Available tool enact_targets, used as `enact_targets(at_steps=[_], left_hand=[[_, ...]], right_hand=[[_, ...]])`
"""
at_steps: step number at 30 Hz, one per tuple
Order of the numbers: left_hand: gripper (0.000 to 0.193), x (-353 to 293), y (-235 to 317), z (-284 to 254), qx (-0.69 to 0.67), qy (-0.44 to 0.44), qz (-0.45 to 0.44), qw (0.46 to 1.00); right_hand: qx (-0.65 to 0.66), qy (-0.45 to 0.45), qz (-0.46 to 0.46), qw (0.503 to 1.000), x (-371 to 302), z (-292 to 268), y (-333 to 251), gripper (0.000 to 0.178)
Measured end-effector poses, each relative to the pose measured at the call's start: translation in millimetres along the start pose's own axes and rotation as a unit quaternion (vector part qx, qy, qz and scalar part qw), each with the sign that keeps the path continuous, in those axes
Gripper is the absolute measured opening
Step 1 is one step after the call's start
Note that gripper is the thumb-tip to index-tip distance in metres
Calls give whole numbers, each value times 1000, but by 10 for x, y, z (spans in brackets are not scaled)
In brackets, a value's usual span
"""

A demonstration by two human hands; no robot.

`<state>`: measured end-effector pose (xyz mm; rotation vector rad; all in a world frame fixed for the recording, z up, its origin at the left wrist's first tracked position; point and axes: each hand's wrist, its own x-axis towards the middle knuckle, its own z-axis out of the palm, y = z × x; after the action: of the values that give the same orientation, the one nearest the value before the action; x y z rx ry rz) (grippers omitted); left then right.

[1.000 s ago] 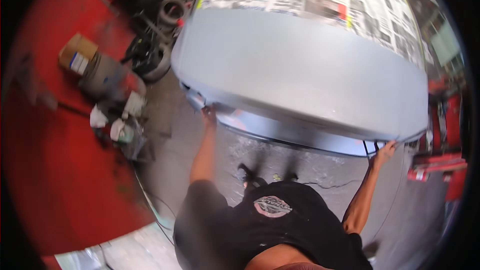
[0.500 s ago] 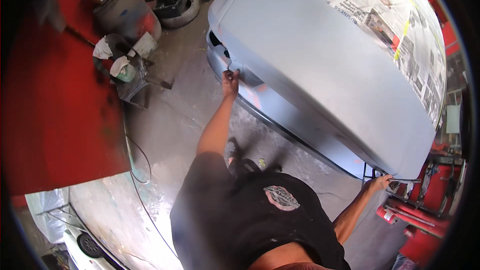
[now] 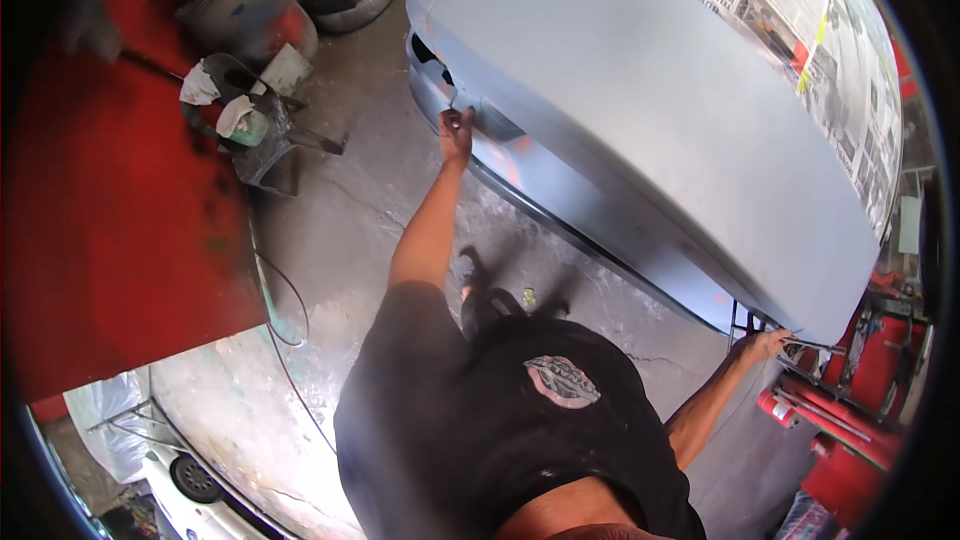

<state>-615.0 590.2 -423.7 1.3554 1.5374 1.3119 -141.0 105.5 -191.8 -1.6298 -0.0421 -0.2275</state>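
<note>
A large car panel in flat grey-blue stretches across the upper right, with a bumper of like colour below its near edge. At the bumper's left end, beside a dark opening, my left hand is closed with curled fingers. What it pinches there is too small to make out. My right hand reaches to the panel's lower right corner, its fingers closed around the edge and partly hidden. Close to that hand is a thin black metal frame.
Newspaper covers the car beyond the panel. On the left are a red panel, a cluttered dark chair, a drum and a tyre. A cable crosses the floor. Red equipment stands at the right.
The view has shifted slightly, so the car and both hands appear a little higher. Both hands keep their places at the bumper's left end and the panel's right corner.
</note>
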Motion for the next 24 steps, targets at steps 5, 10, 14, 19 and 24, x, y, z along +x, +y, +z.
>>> enact_targets(at_steps=[5,10,14,19,24], left_hand=[[48,-96,227,47,-31,-8,-47,998],[56,3,139,8,-33,-4,-15,999],[62,-95,205,-25,-33,19,-20,999],[63,-153,336,-1,-79,32,-68,994],[71,-186,119,92,-191,28,-169,966]], right_hand=[[-55,-18,-139,989,224,-186,235,54],[-21,1,-103,994,197,-100,212,58],[-33,0,-80,996,332,-142,341,58],[7,-30,-22,999,212,-148,170,58],[27,-36,-10,999,99,-27,53,65]])
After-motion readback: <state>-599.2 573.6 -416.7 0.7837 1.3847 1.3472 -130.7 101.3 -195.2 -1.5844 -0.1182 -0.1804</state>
